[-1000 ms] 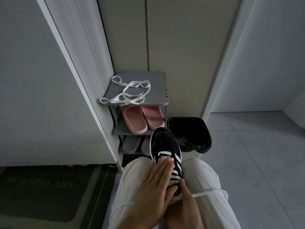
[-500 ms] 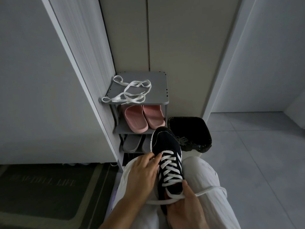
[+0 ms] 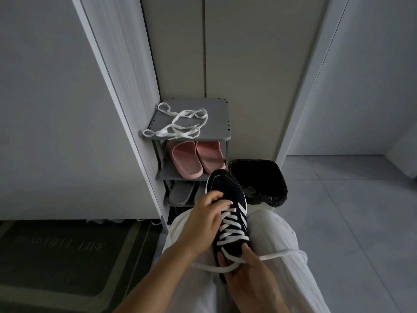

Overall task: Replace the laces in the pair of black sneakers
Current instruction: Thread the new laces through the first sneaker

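Observation:
A black sneaker (image 3: 226,188) with white side stripes lies on my lap, toe pointing away. A white lace (image 3: 232,231) criss-crosses its eyelets, and its loose ends trail left and right over my light trousers. My left hand (image 3: 206,219) rests on the sneaker's left side, fingertips curled and pinching the lace at the lowest crossing near the toe. My right hand (image 3: 250,276) grips the sneaker's heel end, thumb over the lace by the top eyelets. A second loose white lace (image 3: 178,125) lies tangled on top of the grey shoe rack (image 3: 216,123).
Pink slippers (image 3: 196,158) sit on the rack's second shelf and grey slippers (image 3: 180,193) below. A black-lined bin (image 3: 259,179) stands right of the rack. A dark doormat (image 3: 61,251) lies at the lower left. Grey tiled floor (image 3: 349,211) extends to the right.
My left hand lifted off the top of the laces, slid to the sneaker's left side and moved toward the toe, fingers now curled on the lowest crossing. The right hand stayed at the heel.

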